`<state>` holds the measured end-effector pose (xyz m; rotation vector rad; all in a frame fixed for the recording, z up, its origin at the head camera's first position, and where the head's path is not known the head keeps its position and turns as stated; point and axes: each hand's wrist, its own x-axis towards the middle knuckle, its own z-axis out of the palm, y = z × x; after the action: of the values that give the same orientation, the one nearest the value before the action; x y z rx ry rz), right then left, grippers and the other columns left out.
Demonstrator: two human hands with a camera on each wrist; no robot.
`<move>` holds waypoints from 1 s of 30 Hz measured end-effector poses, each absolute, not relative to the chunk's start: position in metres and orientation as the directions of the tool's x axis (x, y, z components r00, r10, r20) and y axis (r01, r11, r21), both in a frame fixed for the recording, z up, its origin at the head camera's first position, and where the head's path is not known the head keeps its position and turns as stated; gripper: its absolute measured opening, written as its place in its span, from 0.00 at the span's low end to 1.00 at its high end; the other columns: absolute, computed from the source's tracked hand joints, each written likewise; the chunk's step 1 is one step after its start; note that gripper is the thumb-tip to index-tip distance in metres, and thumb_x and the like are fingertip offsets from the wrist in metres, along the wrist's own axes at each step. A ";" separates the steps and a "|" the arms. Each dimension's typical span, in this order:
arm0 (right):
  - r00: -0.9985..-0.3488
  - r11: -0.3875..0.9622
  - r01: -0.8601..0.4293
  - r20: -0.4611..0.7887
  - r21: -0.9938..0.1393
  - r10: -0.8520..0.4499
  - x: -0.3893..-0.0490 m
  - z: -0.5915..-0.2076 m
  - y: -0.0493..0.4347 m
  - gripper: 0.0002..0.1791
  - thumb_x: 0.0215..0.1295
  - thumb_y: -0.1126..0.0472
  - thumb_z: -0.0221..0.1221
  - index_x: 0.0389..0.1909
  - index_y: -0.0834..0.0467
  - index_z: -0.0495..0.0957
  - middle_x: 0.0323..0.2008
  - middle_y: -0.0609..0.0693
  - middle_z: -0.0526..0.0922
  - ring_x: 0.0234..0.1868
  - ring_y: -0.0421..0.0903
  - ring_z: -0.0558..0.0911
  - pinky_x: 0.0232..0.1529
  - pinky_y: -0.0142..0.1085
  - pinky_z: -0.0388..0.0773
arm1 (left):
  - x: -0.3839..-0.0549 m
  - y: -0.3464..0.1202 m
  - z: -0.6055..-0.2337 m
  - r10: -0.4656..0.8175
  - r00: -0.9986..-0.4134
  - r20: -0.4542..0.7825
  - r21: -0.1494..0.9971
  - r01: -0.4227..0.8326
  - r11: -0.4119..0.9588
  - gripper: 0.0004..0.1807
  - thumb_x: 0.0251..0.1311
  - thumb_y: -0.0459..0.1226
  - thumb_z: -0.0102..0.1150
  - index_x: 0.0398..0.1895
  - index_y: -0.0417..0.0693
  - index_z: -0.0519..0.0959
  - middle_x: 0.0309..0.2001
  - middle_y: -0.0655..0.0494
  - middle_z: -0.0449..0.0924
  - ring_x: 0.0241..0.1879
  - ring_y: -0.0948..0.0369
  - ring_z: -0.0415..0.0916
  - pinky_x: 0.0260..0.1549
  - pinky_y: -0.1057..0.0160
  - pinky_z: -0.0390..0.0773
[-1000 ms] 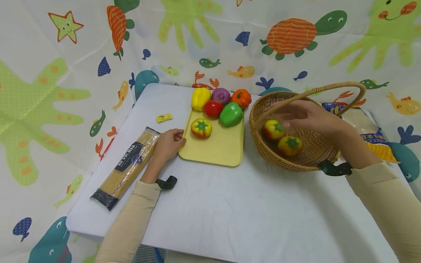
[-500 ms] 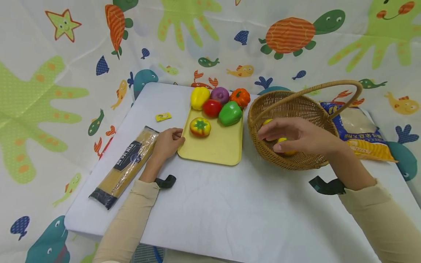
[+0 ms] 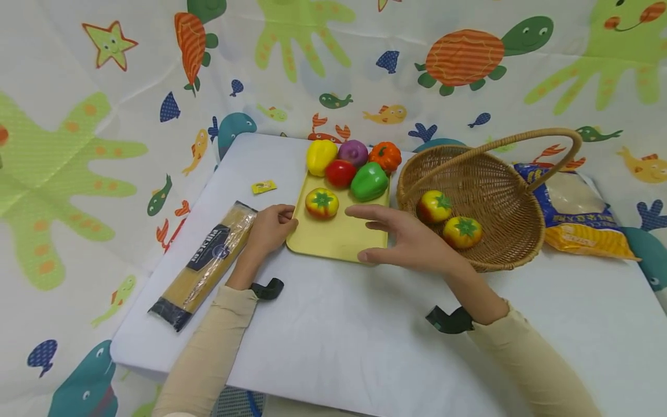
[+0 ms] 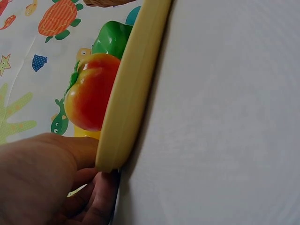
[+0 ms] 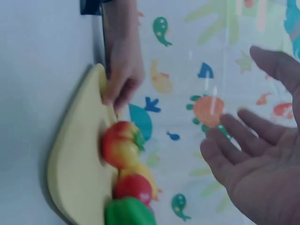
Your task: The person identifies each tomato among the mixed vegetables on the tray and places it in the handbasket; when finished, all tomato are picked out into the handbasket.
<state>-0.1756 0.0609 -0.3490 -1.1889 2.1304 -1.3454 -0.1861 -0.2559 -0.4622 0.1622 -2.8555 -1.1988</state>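
Left hand (image 3: 268,229) pinches tray (image 3: 333,238) by left rim, probably steadying it. Right hand (image 3: 411,237) empty, fingers spread, above tray's right edge. Tomato (image 3: 321,204) on tray; two more tomatoes (image 3: 462,232) in basket (image 3: 502,202), whose walls likely stop rolling.

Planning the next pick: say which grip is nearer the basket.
Right: the right grip hovers beside the basket; the left grip holds the left edge of the tray, farther away.

1. We see a smooth, satiny, plastic-looking yellow tray (image 3: 323,246).
2. We find the green pepper (image 3: 369,182) and yellow-red tomato (image 3: 322,204) glossy and smooth.
3. We see rough woven wicker in the basket (image 3: 505,217).
4. We note shiny film on the long packet (image 3: 200,272).
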 end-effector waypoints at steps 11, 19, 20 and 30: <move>-0.778 0.178 -0.323 0.154 -0.929 -0.609 -0.202 -0.388 0.008 0.44 0.56 0.56 0.73 0.73 0.52 0.63 0.71 0.46 0.65 0.70 0.41 0.63 0.67 0.39 0.62 | -0.188 -0.253 -0.464 -0.113 -0.994 -0.011 0.706 -0.088 0.703 0.22 0.65 0.39 0.60 0.60 0.39 0.77 0.44 0.50 0.80 0.42 0.56 0.77 0.43 0.58 0.78; -0.862 0.249 -0.225 0.074 -0.942 -0.501 -0.234 -0.419 -0.018 0.46 0.55 0.55 0.74 0.73 0.56 0.63 0.71 0.46 0.64 0.71 0.42 0.61 0.68 0.42 0.60 | -0.184 -0.252 -0.468 -0.115 -0.993 -0.025 0.712 -0.099 0.695 0.22 0.65 0.38 0.60 0.60 0.39 0.77 0.43 0.51 0.80 0.42 0.57 0.77 0.42 0.58 0.78; -0.872 0.264 -0.211 0.059 -0.941 -0.486 -0.236 -0.421 -0.021 0.46 0.54 0.55 0.74 0.73 0.56 0.63 0.71 0.47 0.64 0.71 0.43 0.61 0.68 0.42 0.60 | -0.184 -0.252 -0.468 -0.117 -0.993 -0.024 0.710 -0.099 0.697 0.22 0.65 0.38 0.60 0.60 0.39 0.77 0.43 0.51 0.80 0.42 0.57 0.77 0.42 0.58 0.78; -0.900 0.323 -0.153 -0.003 -0.934 -0.435 -0.252 -0.443 -0.041 0.49 0.52 0.55 0.75 0.73 0.57 0.62 0.71 0.50 0.64 0.68 0.50 0.65 0.68 0.44 0.62 | -0.187 -0.253 -0.463 -0.122 -0.993 0.003 0.693 -0.086 0.716 0.22 0.64 0.38 0.60 0.60 0.39 0.77 0.42 0.51 0.80 0.41 0.57 0.77 0.42 0.59 0.78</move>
<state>-0.2518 -0.0406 -0.4428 -0.5328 2.3375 -1.6063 -0.1870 -0.2526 -0.4633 0.1735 -2.8656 -1.1527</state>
